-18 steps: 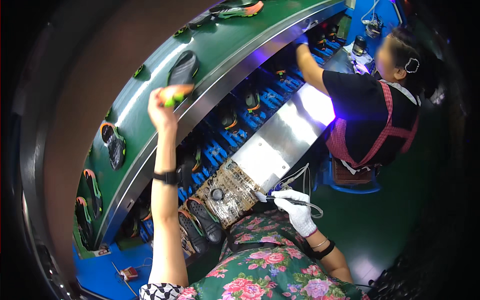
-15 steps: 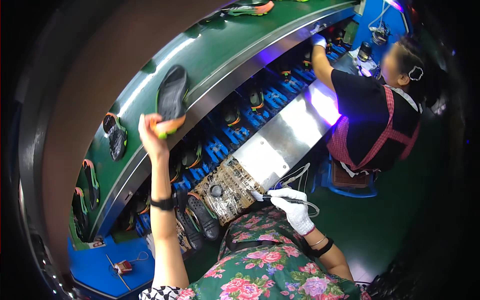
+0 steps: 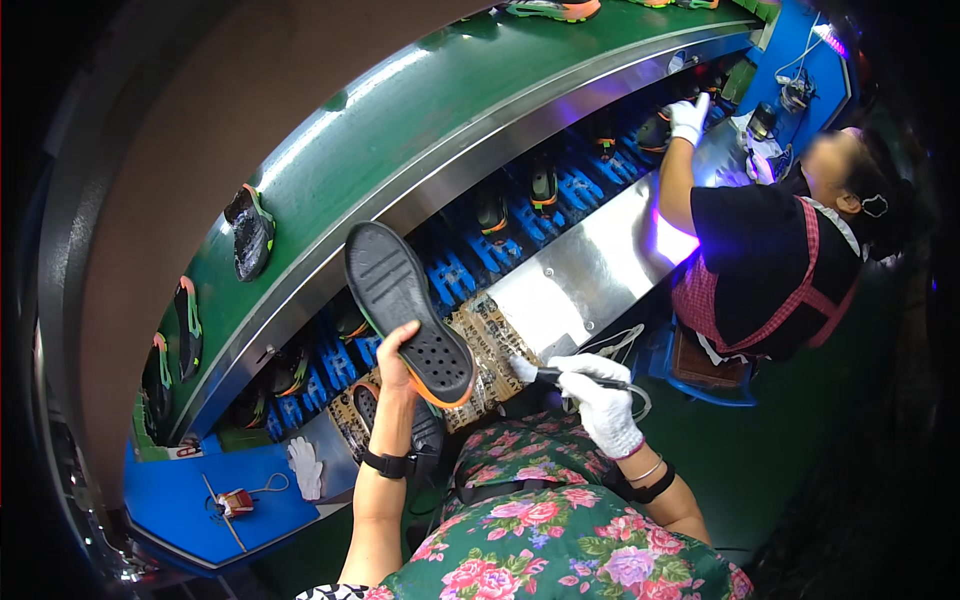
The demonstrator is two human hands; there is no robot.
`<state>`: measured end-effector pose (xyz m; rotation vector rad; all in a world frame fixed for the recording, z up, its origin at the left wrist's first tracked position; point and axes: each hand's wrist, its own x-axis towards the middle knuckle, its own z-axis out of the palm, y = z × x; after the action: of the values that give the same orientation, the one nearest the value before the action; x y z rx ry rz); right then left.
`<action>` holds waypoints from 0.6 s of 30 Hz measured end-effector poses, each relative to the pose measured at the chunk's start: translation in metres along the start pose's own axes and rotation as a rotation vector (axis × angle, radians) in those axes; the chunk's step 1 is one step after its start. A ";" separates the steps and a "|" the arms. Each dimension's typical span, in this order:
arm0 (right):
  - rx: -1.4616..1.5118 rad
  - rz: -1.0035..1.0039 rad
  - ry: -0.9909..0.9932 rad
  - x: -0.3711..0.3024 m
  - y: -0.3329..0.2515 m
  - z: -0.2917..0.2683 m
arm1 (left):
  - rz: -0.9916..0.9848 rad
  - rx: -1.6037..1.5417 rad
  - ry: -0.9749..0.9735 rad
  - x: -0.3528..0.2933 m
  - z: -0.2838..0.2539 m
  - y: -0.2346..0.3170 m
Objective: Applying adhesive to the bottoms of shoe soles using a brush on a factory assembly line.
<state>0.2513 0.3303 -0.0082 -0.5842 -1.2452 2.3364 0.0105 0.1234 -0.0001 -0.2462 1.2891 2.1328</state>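
My bare left hand (image 3: 397,358) grips a black shoe sole (image 3: 388,275) with an orange edge at its lower end. Its ribbed and holed inner face is turned up, over the taped cardboard (image 3: 492,338) on the bench. A white glove covers my right hand (image 3: 604,405), which is closed round a dark-handled brush (image 3: 552,375) with pale bristles and a thin tube behind it. The bristles are close to the cardboard, apart from the sole; I cannot tell if they touch it. Another black sole (image 3: 428,430) lies partly hidden beside my left forearm.
A green conveyor belt (image 3: 340,160) carrying several soles curves along the far side. Below it, blue racks (image 3: 450,278) hold dark shoes. A co-worker (image 3: 755,250) sits at the metal bench (image 3: 560,275) on the right. A white glove (image 3: 305,468) lies by the blue table (image 3: 170,515).
My left hand has brought the sole from over the belt's edge down and right, towards the brush. The brush stays in my right hand. The co-worker's gloved hand has shifted.
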 end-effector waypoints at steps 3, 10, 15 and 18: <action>0.041 -0.001 -0.017 0.000 -0.032 0.007 | -0.058 0.041 -0.107 -0.012 -0.004 -0.028; -0.221 -0.210 -0.198 0.013 -0.075 0.048 | -0.215 -0.188 -0.495 -0.047 0.042 -0.071; -0.319 -0.326 -0.209 0.024 -0.088 0.063 | -0.397 -0.890 -0.676 -0.043 0.068 -0.067; -0.471 -0.436 -0.199 0.033 -0.096 0.066 | -0.168 -0.205 -0.230 -0.050 0.091 -0.053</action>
<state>0.2046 0.3528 0.1013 -0.1864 -1.8254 1.7779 0.0955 0.1975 0.0294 -0.1801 0.8893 2.0801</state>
